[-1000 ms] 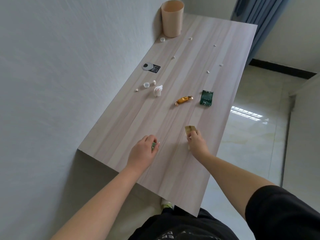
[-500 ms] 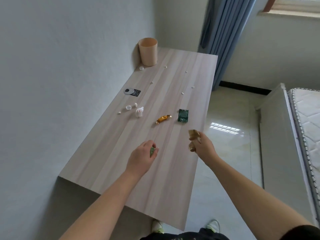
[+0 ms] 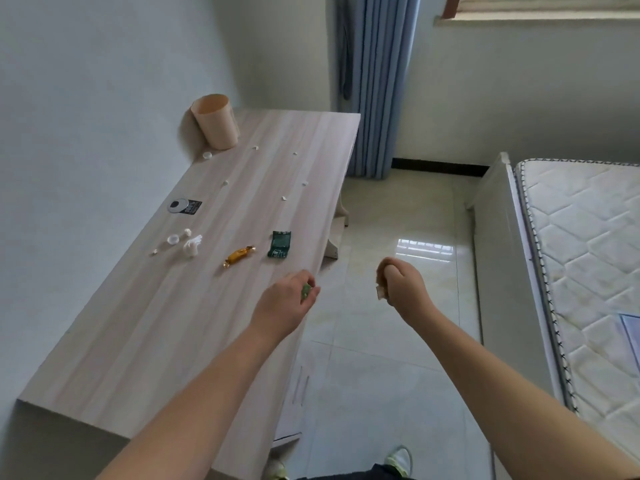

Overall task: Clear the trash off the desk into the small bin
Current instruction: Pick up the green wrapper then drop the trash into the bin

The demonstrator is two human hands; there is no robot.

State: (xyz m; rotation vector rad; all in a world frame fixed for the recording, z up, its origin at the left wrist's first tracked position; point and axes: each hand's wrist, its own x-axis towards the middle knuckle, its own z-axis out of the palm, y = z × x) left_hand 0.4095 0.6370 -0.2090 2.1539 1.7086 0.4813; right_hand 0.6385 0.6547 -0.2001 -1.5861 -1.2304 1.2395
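Soft daylight; window glare on floor (image 3: 424, 249); edges perhaps slightly warped.

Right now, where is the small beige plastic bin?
In the head view, the small beige plastic bin stands upright at the far left corner of the light wooden desk, against the white wall, with a white bottle cap beside its base.

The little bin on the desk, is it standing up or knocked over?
Standing up. The small bin sits on its base at the desk's far corner, open mouth facing up.
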